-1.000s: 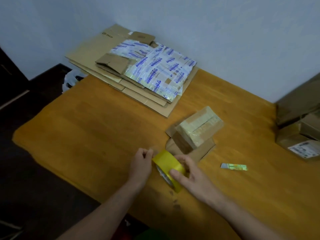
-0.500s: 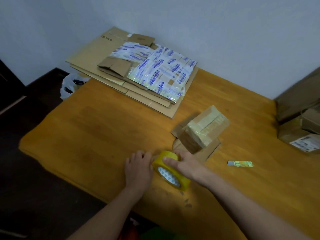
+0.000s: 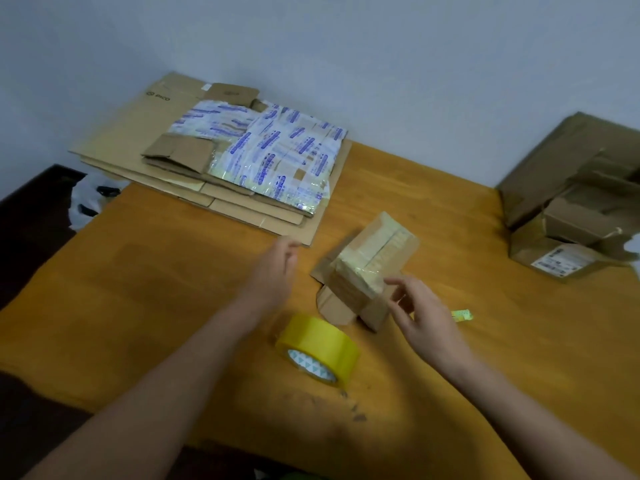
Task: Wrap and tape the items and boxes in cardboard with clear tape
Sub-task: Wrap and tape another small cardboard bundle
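Plainly neither grasps anything: left hand [image 3: 277, 275] flat, right hand [image 3: 426, 317] loosely curled just beside the box [image 3: 367, 268] lying between both hands; tape [image 3: 318, 348] lies between the forearms.

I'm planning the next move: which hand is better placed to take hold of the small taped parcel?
Probably the right. The right hand is beside the taped parcel, fingertips near its corner. The left hand is open and farther off; the tape roll lies free.
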